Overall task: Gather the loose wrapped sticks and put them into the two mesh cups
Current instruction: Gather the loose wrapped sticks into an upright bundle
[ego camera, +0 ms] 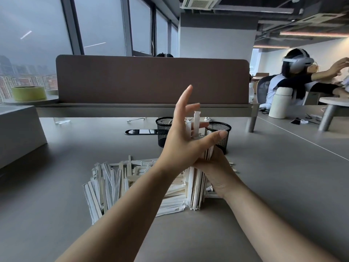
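— Step in hand?

— Gathering, most likely, with one batch nearly ready. Grips, with the right hand [217, 174], a thick bundle of white paper-wrapped wooden sticks [196, 191], stood on end on the grey tabletop [283, 186] and set right against the loose heap [107, 186] of the same wrapped sticks spread to the left.

— And the left hand [186, 135]?

— Holds nothing. Reaches across in front of the right wrist, fingers straight and fanned wide, thumb out to the right, palm turned toward the upper end of the bundle. Seems to steady or square it; cannot tell whether touching.

— Whereabouts of the cups?

— Just beyond the hands: two black round wire-mesh cups, one [163, 129] to the left and one [223, 144] to the right, both partly hidden by the fanned fingers. Between those fingers, a few white wrapped ends standing upright; cannot tell whether part of the bundle or already inside a cup.

— Next move?

— Calls for lifting the bundle clear without slackening the grip, carrying it forward over one rim, and lowering it end first. Leaves most of the heap yet to collect.
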Motion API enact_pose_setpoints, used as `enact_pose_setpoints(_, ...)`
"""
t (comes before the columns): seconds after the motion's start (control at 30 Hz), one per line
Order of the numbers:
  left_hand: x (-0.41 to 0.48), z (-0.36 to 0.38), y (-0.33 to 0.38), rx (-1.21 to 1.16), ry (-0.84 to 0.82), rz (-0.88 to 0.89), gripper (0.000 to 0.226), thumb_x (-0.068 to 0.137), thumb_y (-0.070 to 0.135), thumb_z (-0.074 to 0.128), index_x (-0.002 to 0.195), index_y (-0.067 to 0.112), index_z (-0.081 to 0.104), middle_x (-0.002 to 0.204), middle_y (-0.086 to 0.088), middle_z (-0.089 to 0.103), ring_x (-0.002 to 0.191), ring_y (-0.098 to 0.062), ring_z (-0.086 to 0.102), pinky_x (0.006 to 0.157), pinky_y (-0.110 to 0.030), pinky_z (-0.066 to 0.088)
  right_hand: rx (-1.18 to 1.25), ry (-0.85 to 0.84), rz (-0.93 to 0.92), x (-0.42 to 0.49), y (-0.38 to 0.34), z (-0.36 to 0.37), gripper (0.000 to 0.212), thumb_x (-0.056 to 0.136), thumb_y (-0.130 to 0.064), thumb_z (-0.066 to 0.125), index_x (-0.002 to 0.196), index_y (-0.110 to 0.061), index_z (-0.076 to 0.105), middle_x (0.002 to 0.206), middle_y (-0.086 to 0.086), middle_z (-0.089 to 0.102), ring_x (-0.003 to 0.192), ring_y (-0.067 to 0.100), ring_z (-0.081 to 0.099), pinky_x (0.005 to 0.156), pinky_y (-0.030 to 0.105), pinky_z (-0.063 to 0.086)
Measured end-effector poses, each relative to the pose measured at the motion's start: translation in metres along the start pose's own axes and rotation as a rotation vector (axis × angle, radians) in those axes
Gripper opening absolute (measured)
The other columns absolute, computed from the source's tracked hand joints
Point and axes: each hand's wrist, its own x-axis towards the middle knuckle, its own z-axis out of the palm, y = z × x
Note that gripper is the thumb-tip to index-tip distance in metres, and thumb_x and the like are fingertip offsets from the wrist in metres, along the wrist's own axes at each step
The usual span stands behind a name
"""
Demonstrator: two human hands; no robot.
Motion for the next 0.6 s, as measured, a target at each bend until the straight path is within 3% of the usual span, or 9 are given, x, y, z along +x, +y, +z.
enact_pose_setpoints(0.1, 0.007, -0.001, 0.001, 0.109, -0.007, 0.063, 0.082, 0.072, 0.025, 0.08, 0.137, 0.042, 0.033, 0.136, 0.002, 0.046, 0.108, -0.014, 0.063, 0.082, -0.021, 0.055, 0.013, 0.018, 0.034, 0.0, 0.002, -0.001, 0.027, 0.063, -0.008, 0.072, 0.087, -0.019, 0.068, 0.08, -0.002, 0.074, 0.085, 0.013, 0.069, 0.077, 0.03, 0.053)
enact_pose_setpoints(0.2, 0.005, 0.0, -0.005, 0.127, -0.008, 0.01, 0.059, 0.073, 0.03, 0.08, 0.125, 0.031, 0.053, 0.129, -0.002, 0.054, 0.102, -0.009, 0.065, 0.081, -0.027, 0.057, -0.009, 0.02, 0.03, 0.001, 0.003, -0.001, 0.034, 0.063, -0.006, 0.071, 0.094, -0.02, 0.068, 0.086, -0.003, 0.075, 0.09, 0.015, 0.07, 0.081, 0.034, 0.055)
enact_pose_setpoints(0.3, 0.0, 0.0, -0.014, 0.162, 0.002, -0.057, 0.045, 0.071, 0.035, 0.08, 0.111, 0.027, 0.061, 0.113, -0.005, 0.063, 0.094, -0.007, 0.067, 0.082, -0.032, 0.058, -0.065, -0.013, 0.012, 0.0, 0.003, 0.0, 0.04, 0.065, -0.003, 0.07, 0.099, -0.025, 0.066, 0.093, -0.007, 0.074, 0.098, 0.014, 0.069, 0.083, 0.034, 0.055)
enact_pose_setpoints(0.43, -0.006, 0.0, -0.021, 0.222, 0.017, -0.083, 0.046, 0.064, 0.052, 0.076, 0.102, 0.029, 0.063, 0.099, -0.005, 0.067, 0.093, -0.016, 0.067, 0.085, -0.042, 0.056, -0.119, -0.053, 0.027, -0.002, 0.004, 0.0, 0.041, 0.072, 0.008, 0.067, 0.098, -0.024, 0.067, 0.095, -0.009, 0.074, 0.099, 0.007, 0.068, 0.082, 0.024, 0.054)
enact_pose_setpoints(0.53, -0.01, -0.001, -0.02, 0.2, 0.025, -0.101, 0.046, 0.064, 0.044, 0.079, 0.102, 0.024, 0.063, 0.096, 0.001, 0.069, 0.09, -0.013, 0.067, 0.086, -0.039, 0.056, -0.162, -0.058, 0.03, -0.003, 0.003, 0.0, 0.041, 0.075, 0.011, 0.066, 0.102, -0.019, 0.066, 0.097, -0.004, 0.073, 0.098, 0.004, 0.067, 0.079, 0.019, 0.053)
enact_pose_setpoints(0.6, -0.011, -0.001, -0.015, 0.125, 0.041, -0.125, 0.048, 0.065, 0.043, 0.079, 0.106, 0.023, 0.062, 0.102, 0.004, 0.07, 0.094, -0.01, 0.068, 0.087, -0.032, 0.055, -0.166, -0.051, 0.051, -0.002, 0.004, 0.001, 0.039, 0.074, 0.005, 0.069, 0.107, -0.016, 0.066, 0.1, 0.001, 0.073, 0.099, 0.009, 0.068, 0.082, 0.025, 0.055)
